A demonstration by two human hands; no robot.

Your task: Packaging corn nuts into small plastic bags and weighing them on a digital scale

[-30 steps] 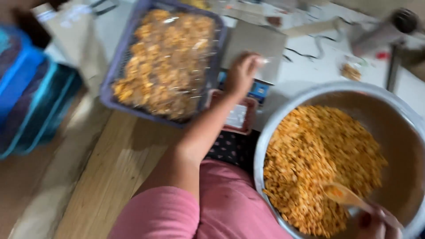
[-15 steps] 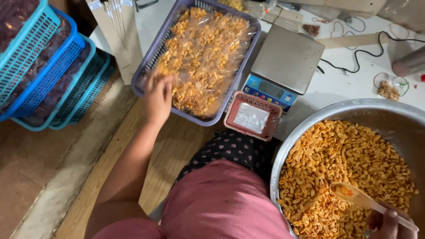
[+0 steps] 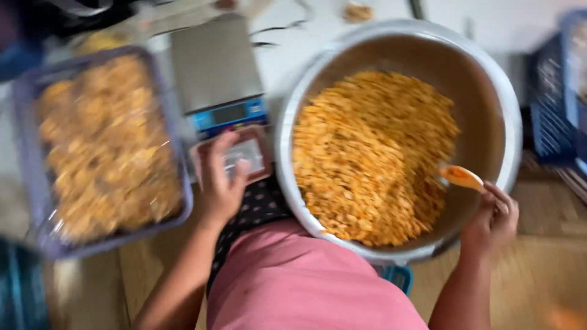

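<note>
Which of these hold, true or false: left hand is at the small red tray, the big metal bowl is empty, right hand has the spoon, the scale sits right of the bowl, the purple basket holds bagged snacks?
1. The left hand is at the small red plastic tray. True.
2. The large round metal bowl is empty. False: it holds a heap of orange-yellow fried snacks.
3. The right hand holds the orange plastic spoon. True.
4. The grey-topped digital scale sits right of the bowl. False: it sits left of it, between bowl and basket.
5. The purple plastic basket holds clear bags of the snacks. True, though blurred.
</note>
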